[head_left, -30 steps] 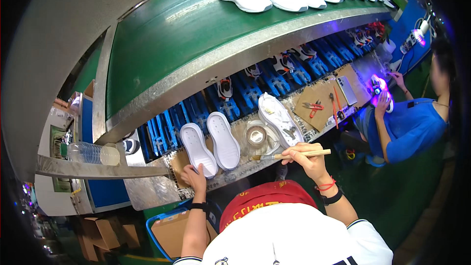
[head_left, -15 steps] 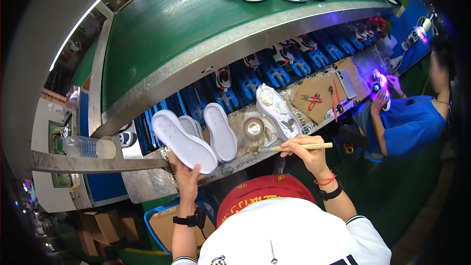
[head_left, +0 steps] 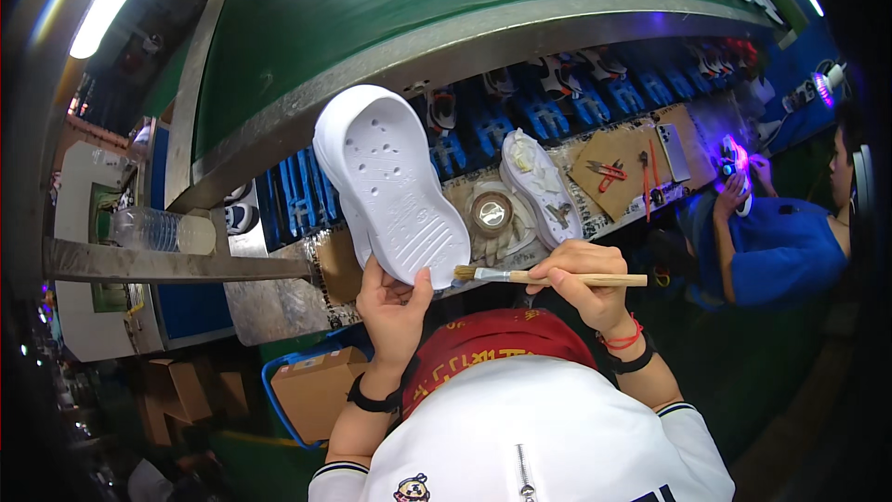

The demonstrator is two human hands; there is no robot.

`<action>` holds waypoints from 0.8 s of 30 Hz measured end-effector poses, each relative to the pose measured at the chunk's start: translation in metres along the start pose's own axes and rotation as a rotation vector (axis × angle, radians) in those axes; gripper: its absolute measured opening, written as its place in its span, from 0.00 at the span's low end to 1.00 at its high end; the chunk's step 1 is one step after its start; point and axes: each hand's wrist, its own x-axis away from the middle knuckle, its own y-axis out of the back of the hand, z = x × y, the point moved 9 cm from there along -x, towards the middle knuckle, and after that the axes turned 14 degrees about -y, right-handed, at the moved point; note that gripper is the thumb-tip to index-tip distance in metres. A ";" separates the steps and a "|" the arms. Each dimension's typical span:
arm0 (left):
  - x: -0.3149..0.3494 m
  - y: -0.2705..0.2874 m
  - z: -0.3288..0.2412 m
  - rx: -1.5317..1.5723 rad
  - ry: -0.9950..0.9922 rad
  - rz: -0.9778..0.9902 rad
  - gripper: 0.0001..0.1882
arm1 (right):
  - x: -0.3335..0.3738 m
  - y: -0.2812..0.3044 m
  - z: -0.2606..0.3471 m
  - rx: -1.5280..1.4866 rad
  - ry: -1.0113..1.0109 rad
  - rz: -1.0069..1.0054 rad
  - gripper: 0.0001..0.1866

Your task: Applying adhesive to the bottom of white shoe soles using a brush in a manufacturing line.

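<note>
A white shoe sole (head_left: 395,186) is raised in my left hand (head_left: 395,316), its heel end gripped with the thumb on top. The small holes and ridges of its inner face show. My right hand (head_left: 585,290) holds a paintbrush (head_left: 520,276) by its wooden handle. The bristles point left, at or very near the rim of the sole's lower end; contact cannot be made out. Another white sole edge (head_left: 356,228) shows behind the raised one, mostly hidden. Right of them lies a sole (head_left: 544,188) with crumpled whitish material in it, beside a round brown-rimmed object (head_left: 491,212).
A steel-edged green conveyor (head_left: 307,28) carries a row of white soles at the far side. Blue racks with shoe uppers (head_left: 557,79) sit beneath it. Red-handled snips (head_left: 609,175) lie on cardboard. A co-worker in blue (head_left: 780,242) handles a lit shoe at right.
The raised sole has moved right and nearer the brush, now covering the soles on the bench. My left hand moved right with it. The brush tip shifted slightly left. The whole view has shifted.
</note>
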 end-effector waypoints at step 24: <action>0.004 -0.005 -0.006 -0.132 -0.083 0.042 0.25 | -0.008 -0.003 0.019 0.170 0.038 0.134 0.07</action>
